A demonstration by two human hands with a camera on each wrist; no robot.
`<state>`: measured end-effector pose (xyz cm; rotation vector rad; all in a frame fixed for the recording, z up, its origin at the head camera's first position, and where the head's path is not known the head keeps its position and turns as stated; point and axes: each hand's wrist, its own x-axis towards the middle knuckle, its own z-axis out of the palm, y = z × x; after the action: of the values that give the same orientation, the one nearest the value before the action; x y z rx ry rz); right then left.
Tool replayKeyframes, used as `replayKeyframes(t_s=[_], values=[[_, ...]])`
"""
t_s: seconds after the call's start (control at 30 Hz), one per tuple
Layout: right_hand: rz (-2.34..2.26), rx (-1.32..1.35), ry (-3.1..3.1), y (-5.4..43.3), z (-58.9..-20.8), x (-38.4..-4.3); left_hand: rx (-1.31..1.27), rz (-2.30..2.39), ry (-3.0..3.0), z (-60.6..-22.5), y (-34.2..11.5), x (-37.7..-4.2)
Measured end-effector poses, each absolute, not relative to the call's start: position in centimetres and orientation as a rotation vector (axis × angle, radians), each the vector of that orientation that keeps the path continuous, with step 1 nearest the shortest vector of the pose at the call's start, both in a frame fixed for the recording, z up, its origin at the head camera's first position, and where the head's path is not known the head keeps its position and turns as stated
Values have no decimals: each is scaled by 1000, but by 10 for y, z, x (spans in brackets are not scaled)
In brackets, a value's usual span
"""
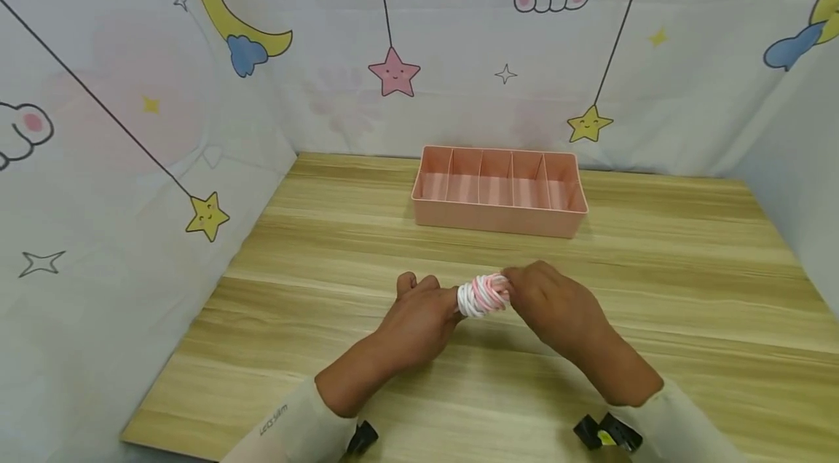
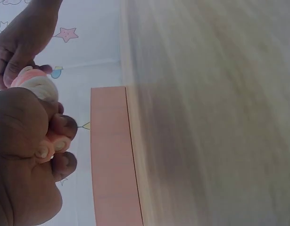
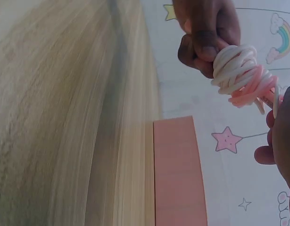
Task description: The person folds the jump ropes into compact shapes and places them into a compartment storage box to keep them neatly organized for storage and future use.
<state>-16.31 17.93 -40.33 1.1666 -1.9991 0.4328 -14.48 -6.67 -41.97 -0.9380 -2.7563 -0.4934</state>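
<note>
Together, pink-and-white rope [image 1: 483,295] between hands [image 1: 419,321] [image 1: 557,306].

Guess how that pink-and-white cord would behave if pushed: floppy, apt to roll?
The cord is probably floppy, since it bends into tight loops. Wound up, it looks roundish, so it may roll. Being slim, it is likely fairly light.
</note>
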Motion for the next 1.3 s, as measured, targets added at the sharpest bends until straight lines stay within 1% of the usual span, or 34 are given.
replayKeyframes(t_s=[0.3,0.4,0.53,0.8,1.0,1.3], values=[[341,1120,-2068,177,-403,-161,-961,-443,-2825,-417,-68,-144],[341,1079,-2137,176,-401,-159,-953,-440,-2813,-417,-67,-144],[455,969,-2306,176,-400,-157,-956,-447,-2801,-415,-67,-144],[485,853,-2275,176,-397,-158,-968,-447,-2789,-413,-66,-144],[634,685,-2564,179,-385,-154,-962,-460,-2766,-412,-68,-144],[1022,485,-2706,190,-373,-155,-925,-497,-2762,-411,-68,-140]])
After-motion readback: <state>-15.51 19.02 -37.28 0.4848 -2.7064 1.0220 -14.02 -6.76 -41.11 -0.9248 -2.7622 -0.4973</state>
